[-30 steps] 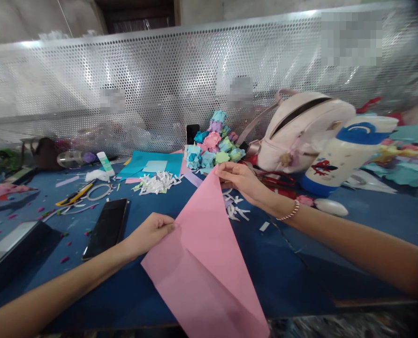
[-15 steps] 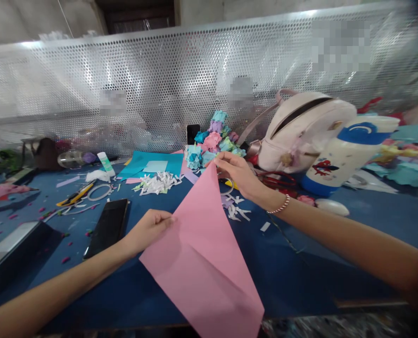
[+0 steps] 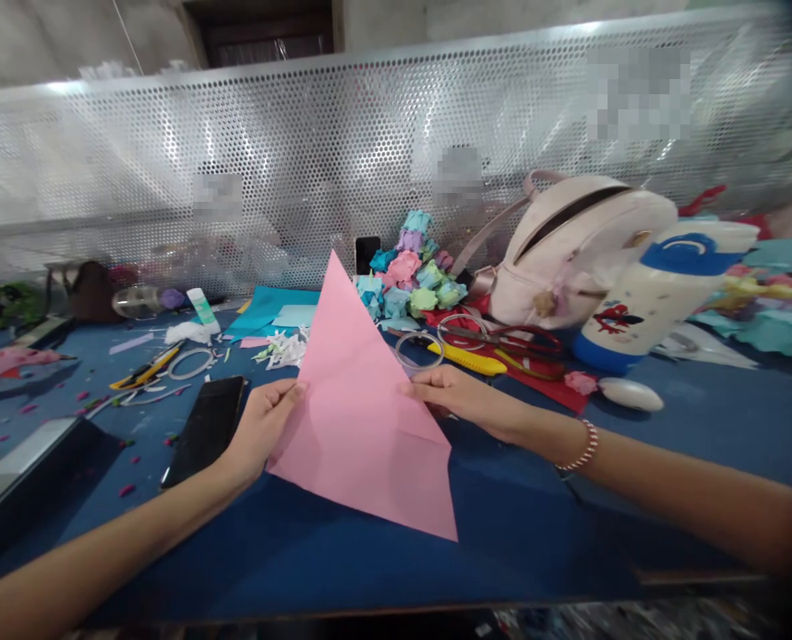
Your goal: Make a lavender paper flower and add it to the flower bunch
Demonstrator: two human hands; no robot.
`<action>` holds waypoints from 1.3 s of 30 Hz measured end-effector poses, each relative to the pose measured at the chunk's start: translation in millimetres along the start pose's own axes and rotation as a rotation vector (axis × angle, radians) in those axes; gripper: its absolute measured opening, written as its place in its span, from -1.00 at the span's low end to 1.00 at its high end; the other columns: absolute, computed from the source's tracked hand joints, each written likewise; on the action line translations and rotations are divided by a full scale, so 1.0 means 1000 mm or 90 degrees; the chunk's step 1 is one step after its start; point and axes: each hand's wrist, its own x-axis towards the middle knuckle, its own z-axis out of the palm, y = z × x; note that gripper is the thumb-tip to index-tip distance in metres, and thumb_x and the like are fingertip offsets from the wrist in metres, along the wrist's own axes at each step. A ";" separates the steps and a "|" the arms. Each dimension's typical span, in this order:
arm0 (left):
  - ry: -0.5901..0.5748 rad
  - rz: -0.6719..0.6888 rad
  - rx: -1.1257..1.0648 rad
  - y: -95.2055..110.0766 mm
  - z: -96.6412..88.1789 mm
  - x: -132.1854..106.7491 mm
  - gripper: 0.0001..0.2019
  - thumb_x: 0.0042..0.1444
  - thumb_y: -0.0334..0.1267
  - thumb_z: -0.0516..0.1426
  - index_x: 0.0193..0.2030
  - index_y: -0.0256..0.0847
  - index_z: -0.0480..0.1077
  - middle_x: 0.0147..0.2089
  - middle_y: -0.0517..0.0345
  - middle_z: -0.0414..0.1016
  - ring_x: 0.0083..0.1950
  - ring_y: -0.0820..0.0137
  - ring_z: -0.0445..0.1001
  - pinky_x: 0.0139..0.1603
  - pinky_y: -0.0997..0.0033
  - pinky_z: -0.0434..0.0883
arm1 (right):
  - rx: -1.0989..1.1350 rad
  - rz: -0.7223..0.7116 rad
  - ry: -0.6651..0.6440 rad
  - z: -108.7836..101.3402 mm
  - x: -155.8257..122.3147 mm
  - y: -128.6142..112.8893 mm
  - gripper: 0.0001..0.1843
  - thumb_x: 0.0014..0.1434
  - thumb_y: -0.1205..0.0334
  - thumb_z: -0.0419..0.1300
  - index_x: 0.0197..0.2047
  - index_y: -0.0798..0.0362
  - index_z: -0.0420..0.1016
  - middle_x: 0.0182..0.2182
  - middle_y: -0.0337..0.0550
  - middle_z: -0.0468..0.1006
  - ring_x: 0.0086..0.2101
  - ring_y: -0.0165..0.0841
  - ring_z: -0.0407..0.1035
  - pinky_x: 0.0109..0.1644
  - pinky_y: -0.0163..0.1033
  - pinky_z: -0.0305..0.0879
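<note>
A pink sheet of paper, folded into a triangle, is held up above the blue table with its tip pointing up. My left hand pinches its left edge. My right hand grips its right edge, a beaded bracelet on that wrist. A black phone lies just left of my left hand. Behind the paper sits a pile of crumpled coloured paper balls.
A pale pink backpack and a white and blue bottle lie at the right. Red scissors, a yellow cutter, tape rings and paper scraps litter the middle. A perforated metal screen closes the back. A dark tray sits at left.
The pink sheet went from hanging long toward me to a shorter triangle raised upright. My right hand came back from the far tip to the right edge.
</note>
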 end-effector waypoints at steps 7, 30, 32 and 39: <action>0.030 0.031 -0.048 0.001 0.007 -0.001 -0.59 0.03 0.11 0.24 -0.42 -0.28 0.46 -0.47 0.14 0.46 -0.43 0.43 0.37 -0.47 0.55 0.28 | -0.140 -0.089 0.082 -0.004 -0.004 0.006 -0.38 0.03 -0.36 0.22 -0.57 0.08 0.29 -0.58 -0.32 0.21 -0.53 -0.48 0.05 -0.46 -0.31 -0.05; -0.009 -0.007 -0.135 -0.011 0.002 -0.004 -0.61 0.06 0.06 0.28 -0.25 -0.30 0.57 -0.34 0.08 0.58 -0.34 0.41 0.44 -0.25 0.49 0.41 | -0.183 -0.052 0.053 -0.033 -0.010 0.014 -0.52 -0.03 -0.20 0.33 -0.52 0.09 0.44 -0.58 -0.27 0.39 -0.52 -0.44 0.23 -0.43 -0.30 0.10; -0.049 -0.024 -0.105 -0.008 0.000 -0.004 -0.61 0.06 0.07 0.28 -0.28 -0.30 0.58 -0.35 0.08 0.58 -0.34 0.39 0.46 -0.21 0.43 0.43 | -0.203 -0.048 0.048 -0.039 -0.011 0.014 -0.53 -0.01 -0.19 0.31 -0.50 0.10 0.46 -0.57 -0.27 0.39 -0.53 -0.44 0.21 -0.45 -0.30 0.08; -0.111 -0.005 0.034 -0.007 -0.005 -0.001 -0.64 0.09 0.02 0.23 -0.33 -0.31 0.56 -0.33 0.04 0.61 -0.27 0.30 0.51 -0.17 0.36 0.41 | -0.288 -0.067 0.017 -0.051 -0.015 0.016 -0.55 0.03 -0.17 0.28 -0.52 0.09 0.44 -0.58 -0.27 0.39 -0.51 -0.42 0.26 -0.43 -0.28 0.13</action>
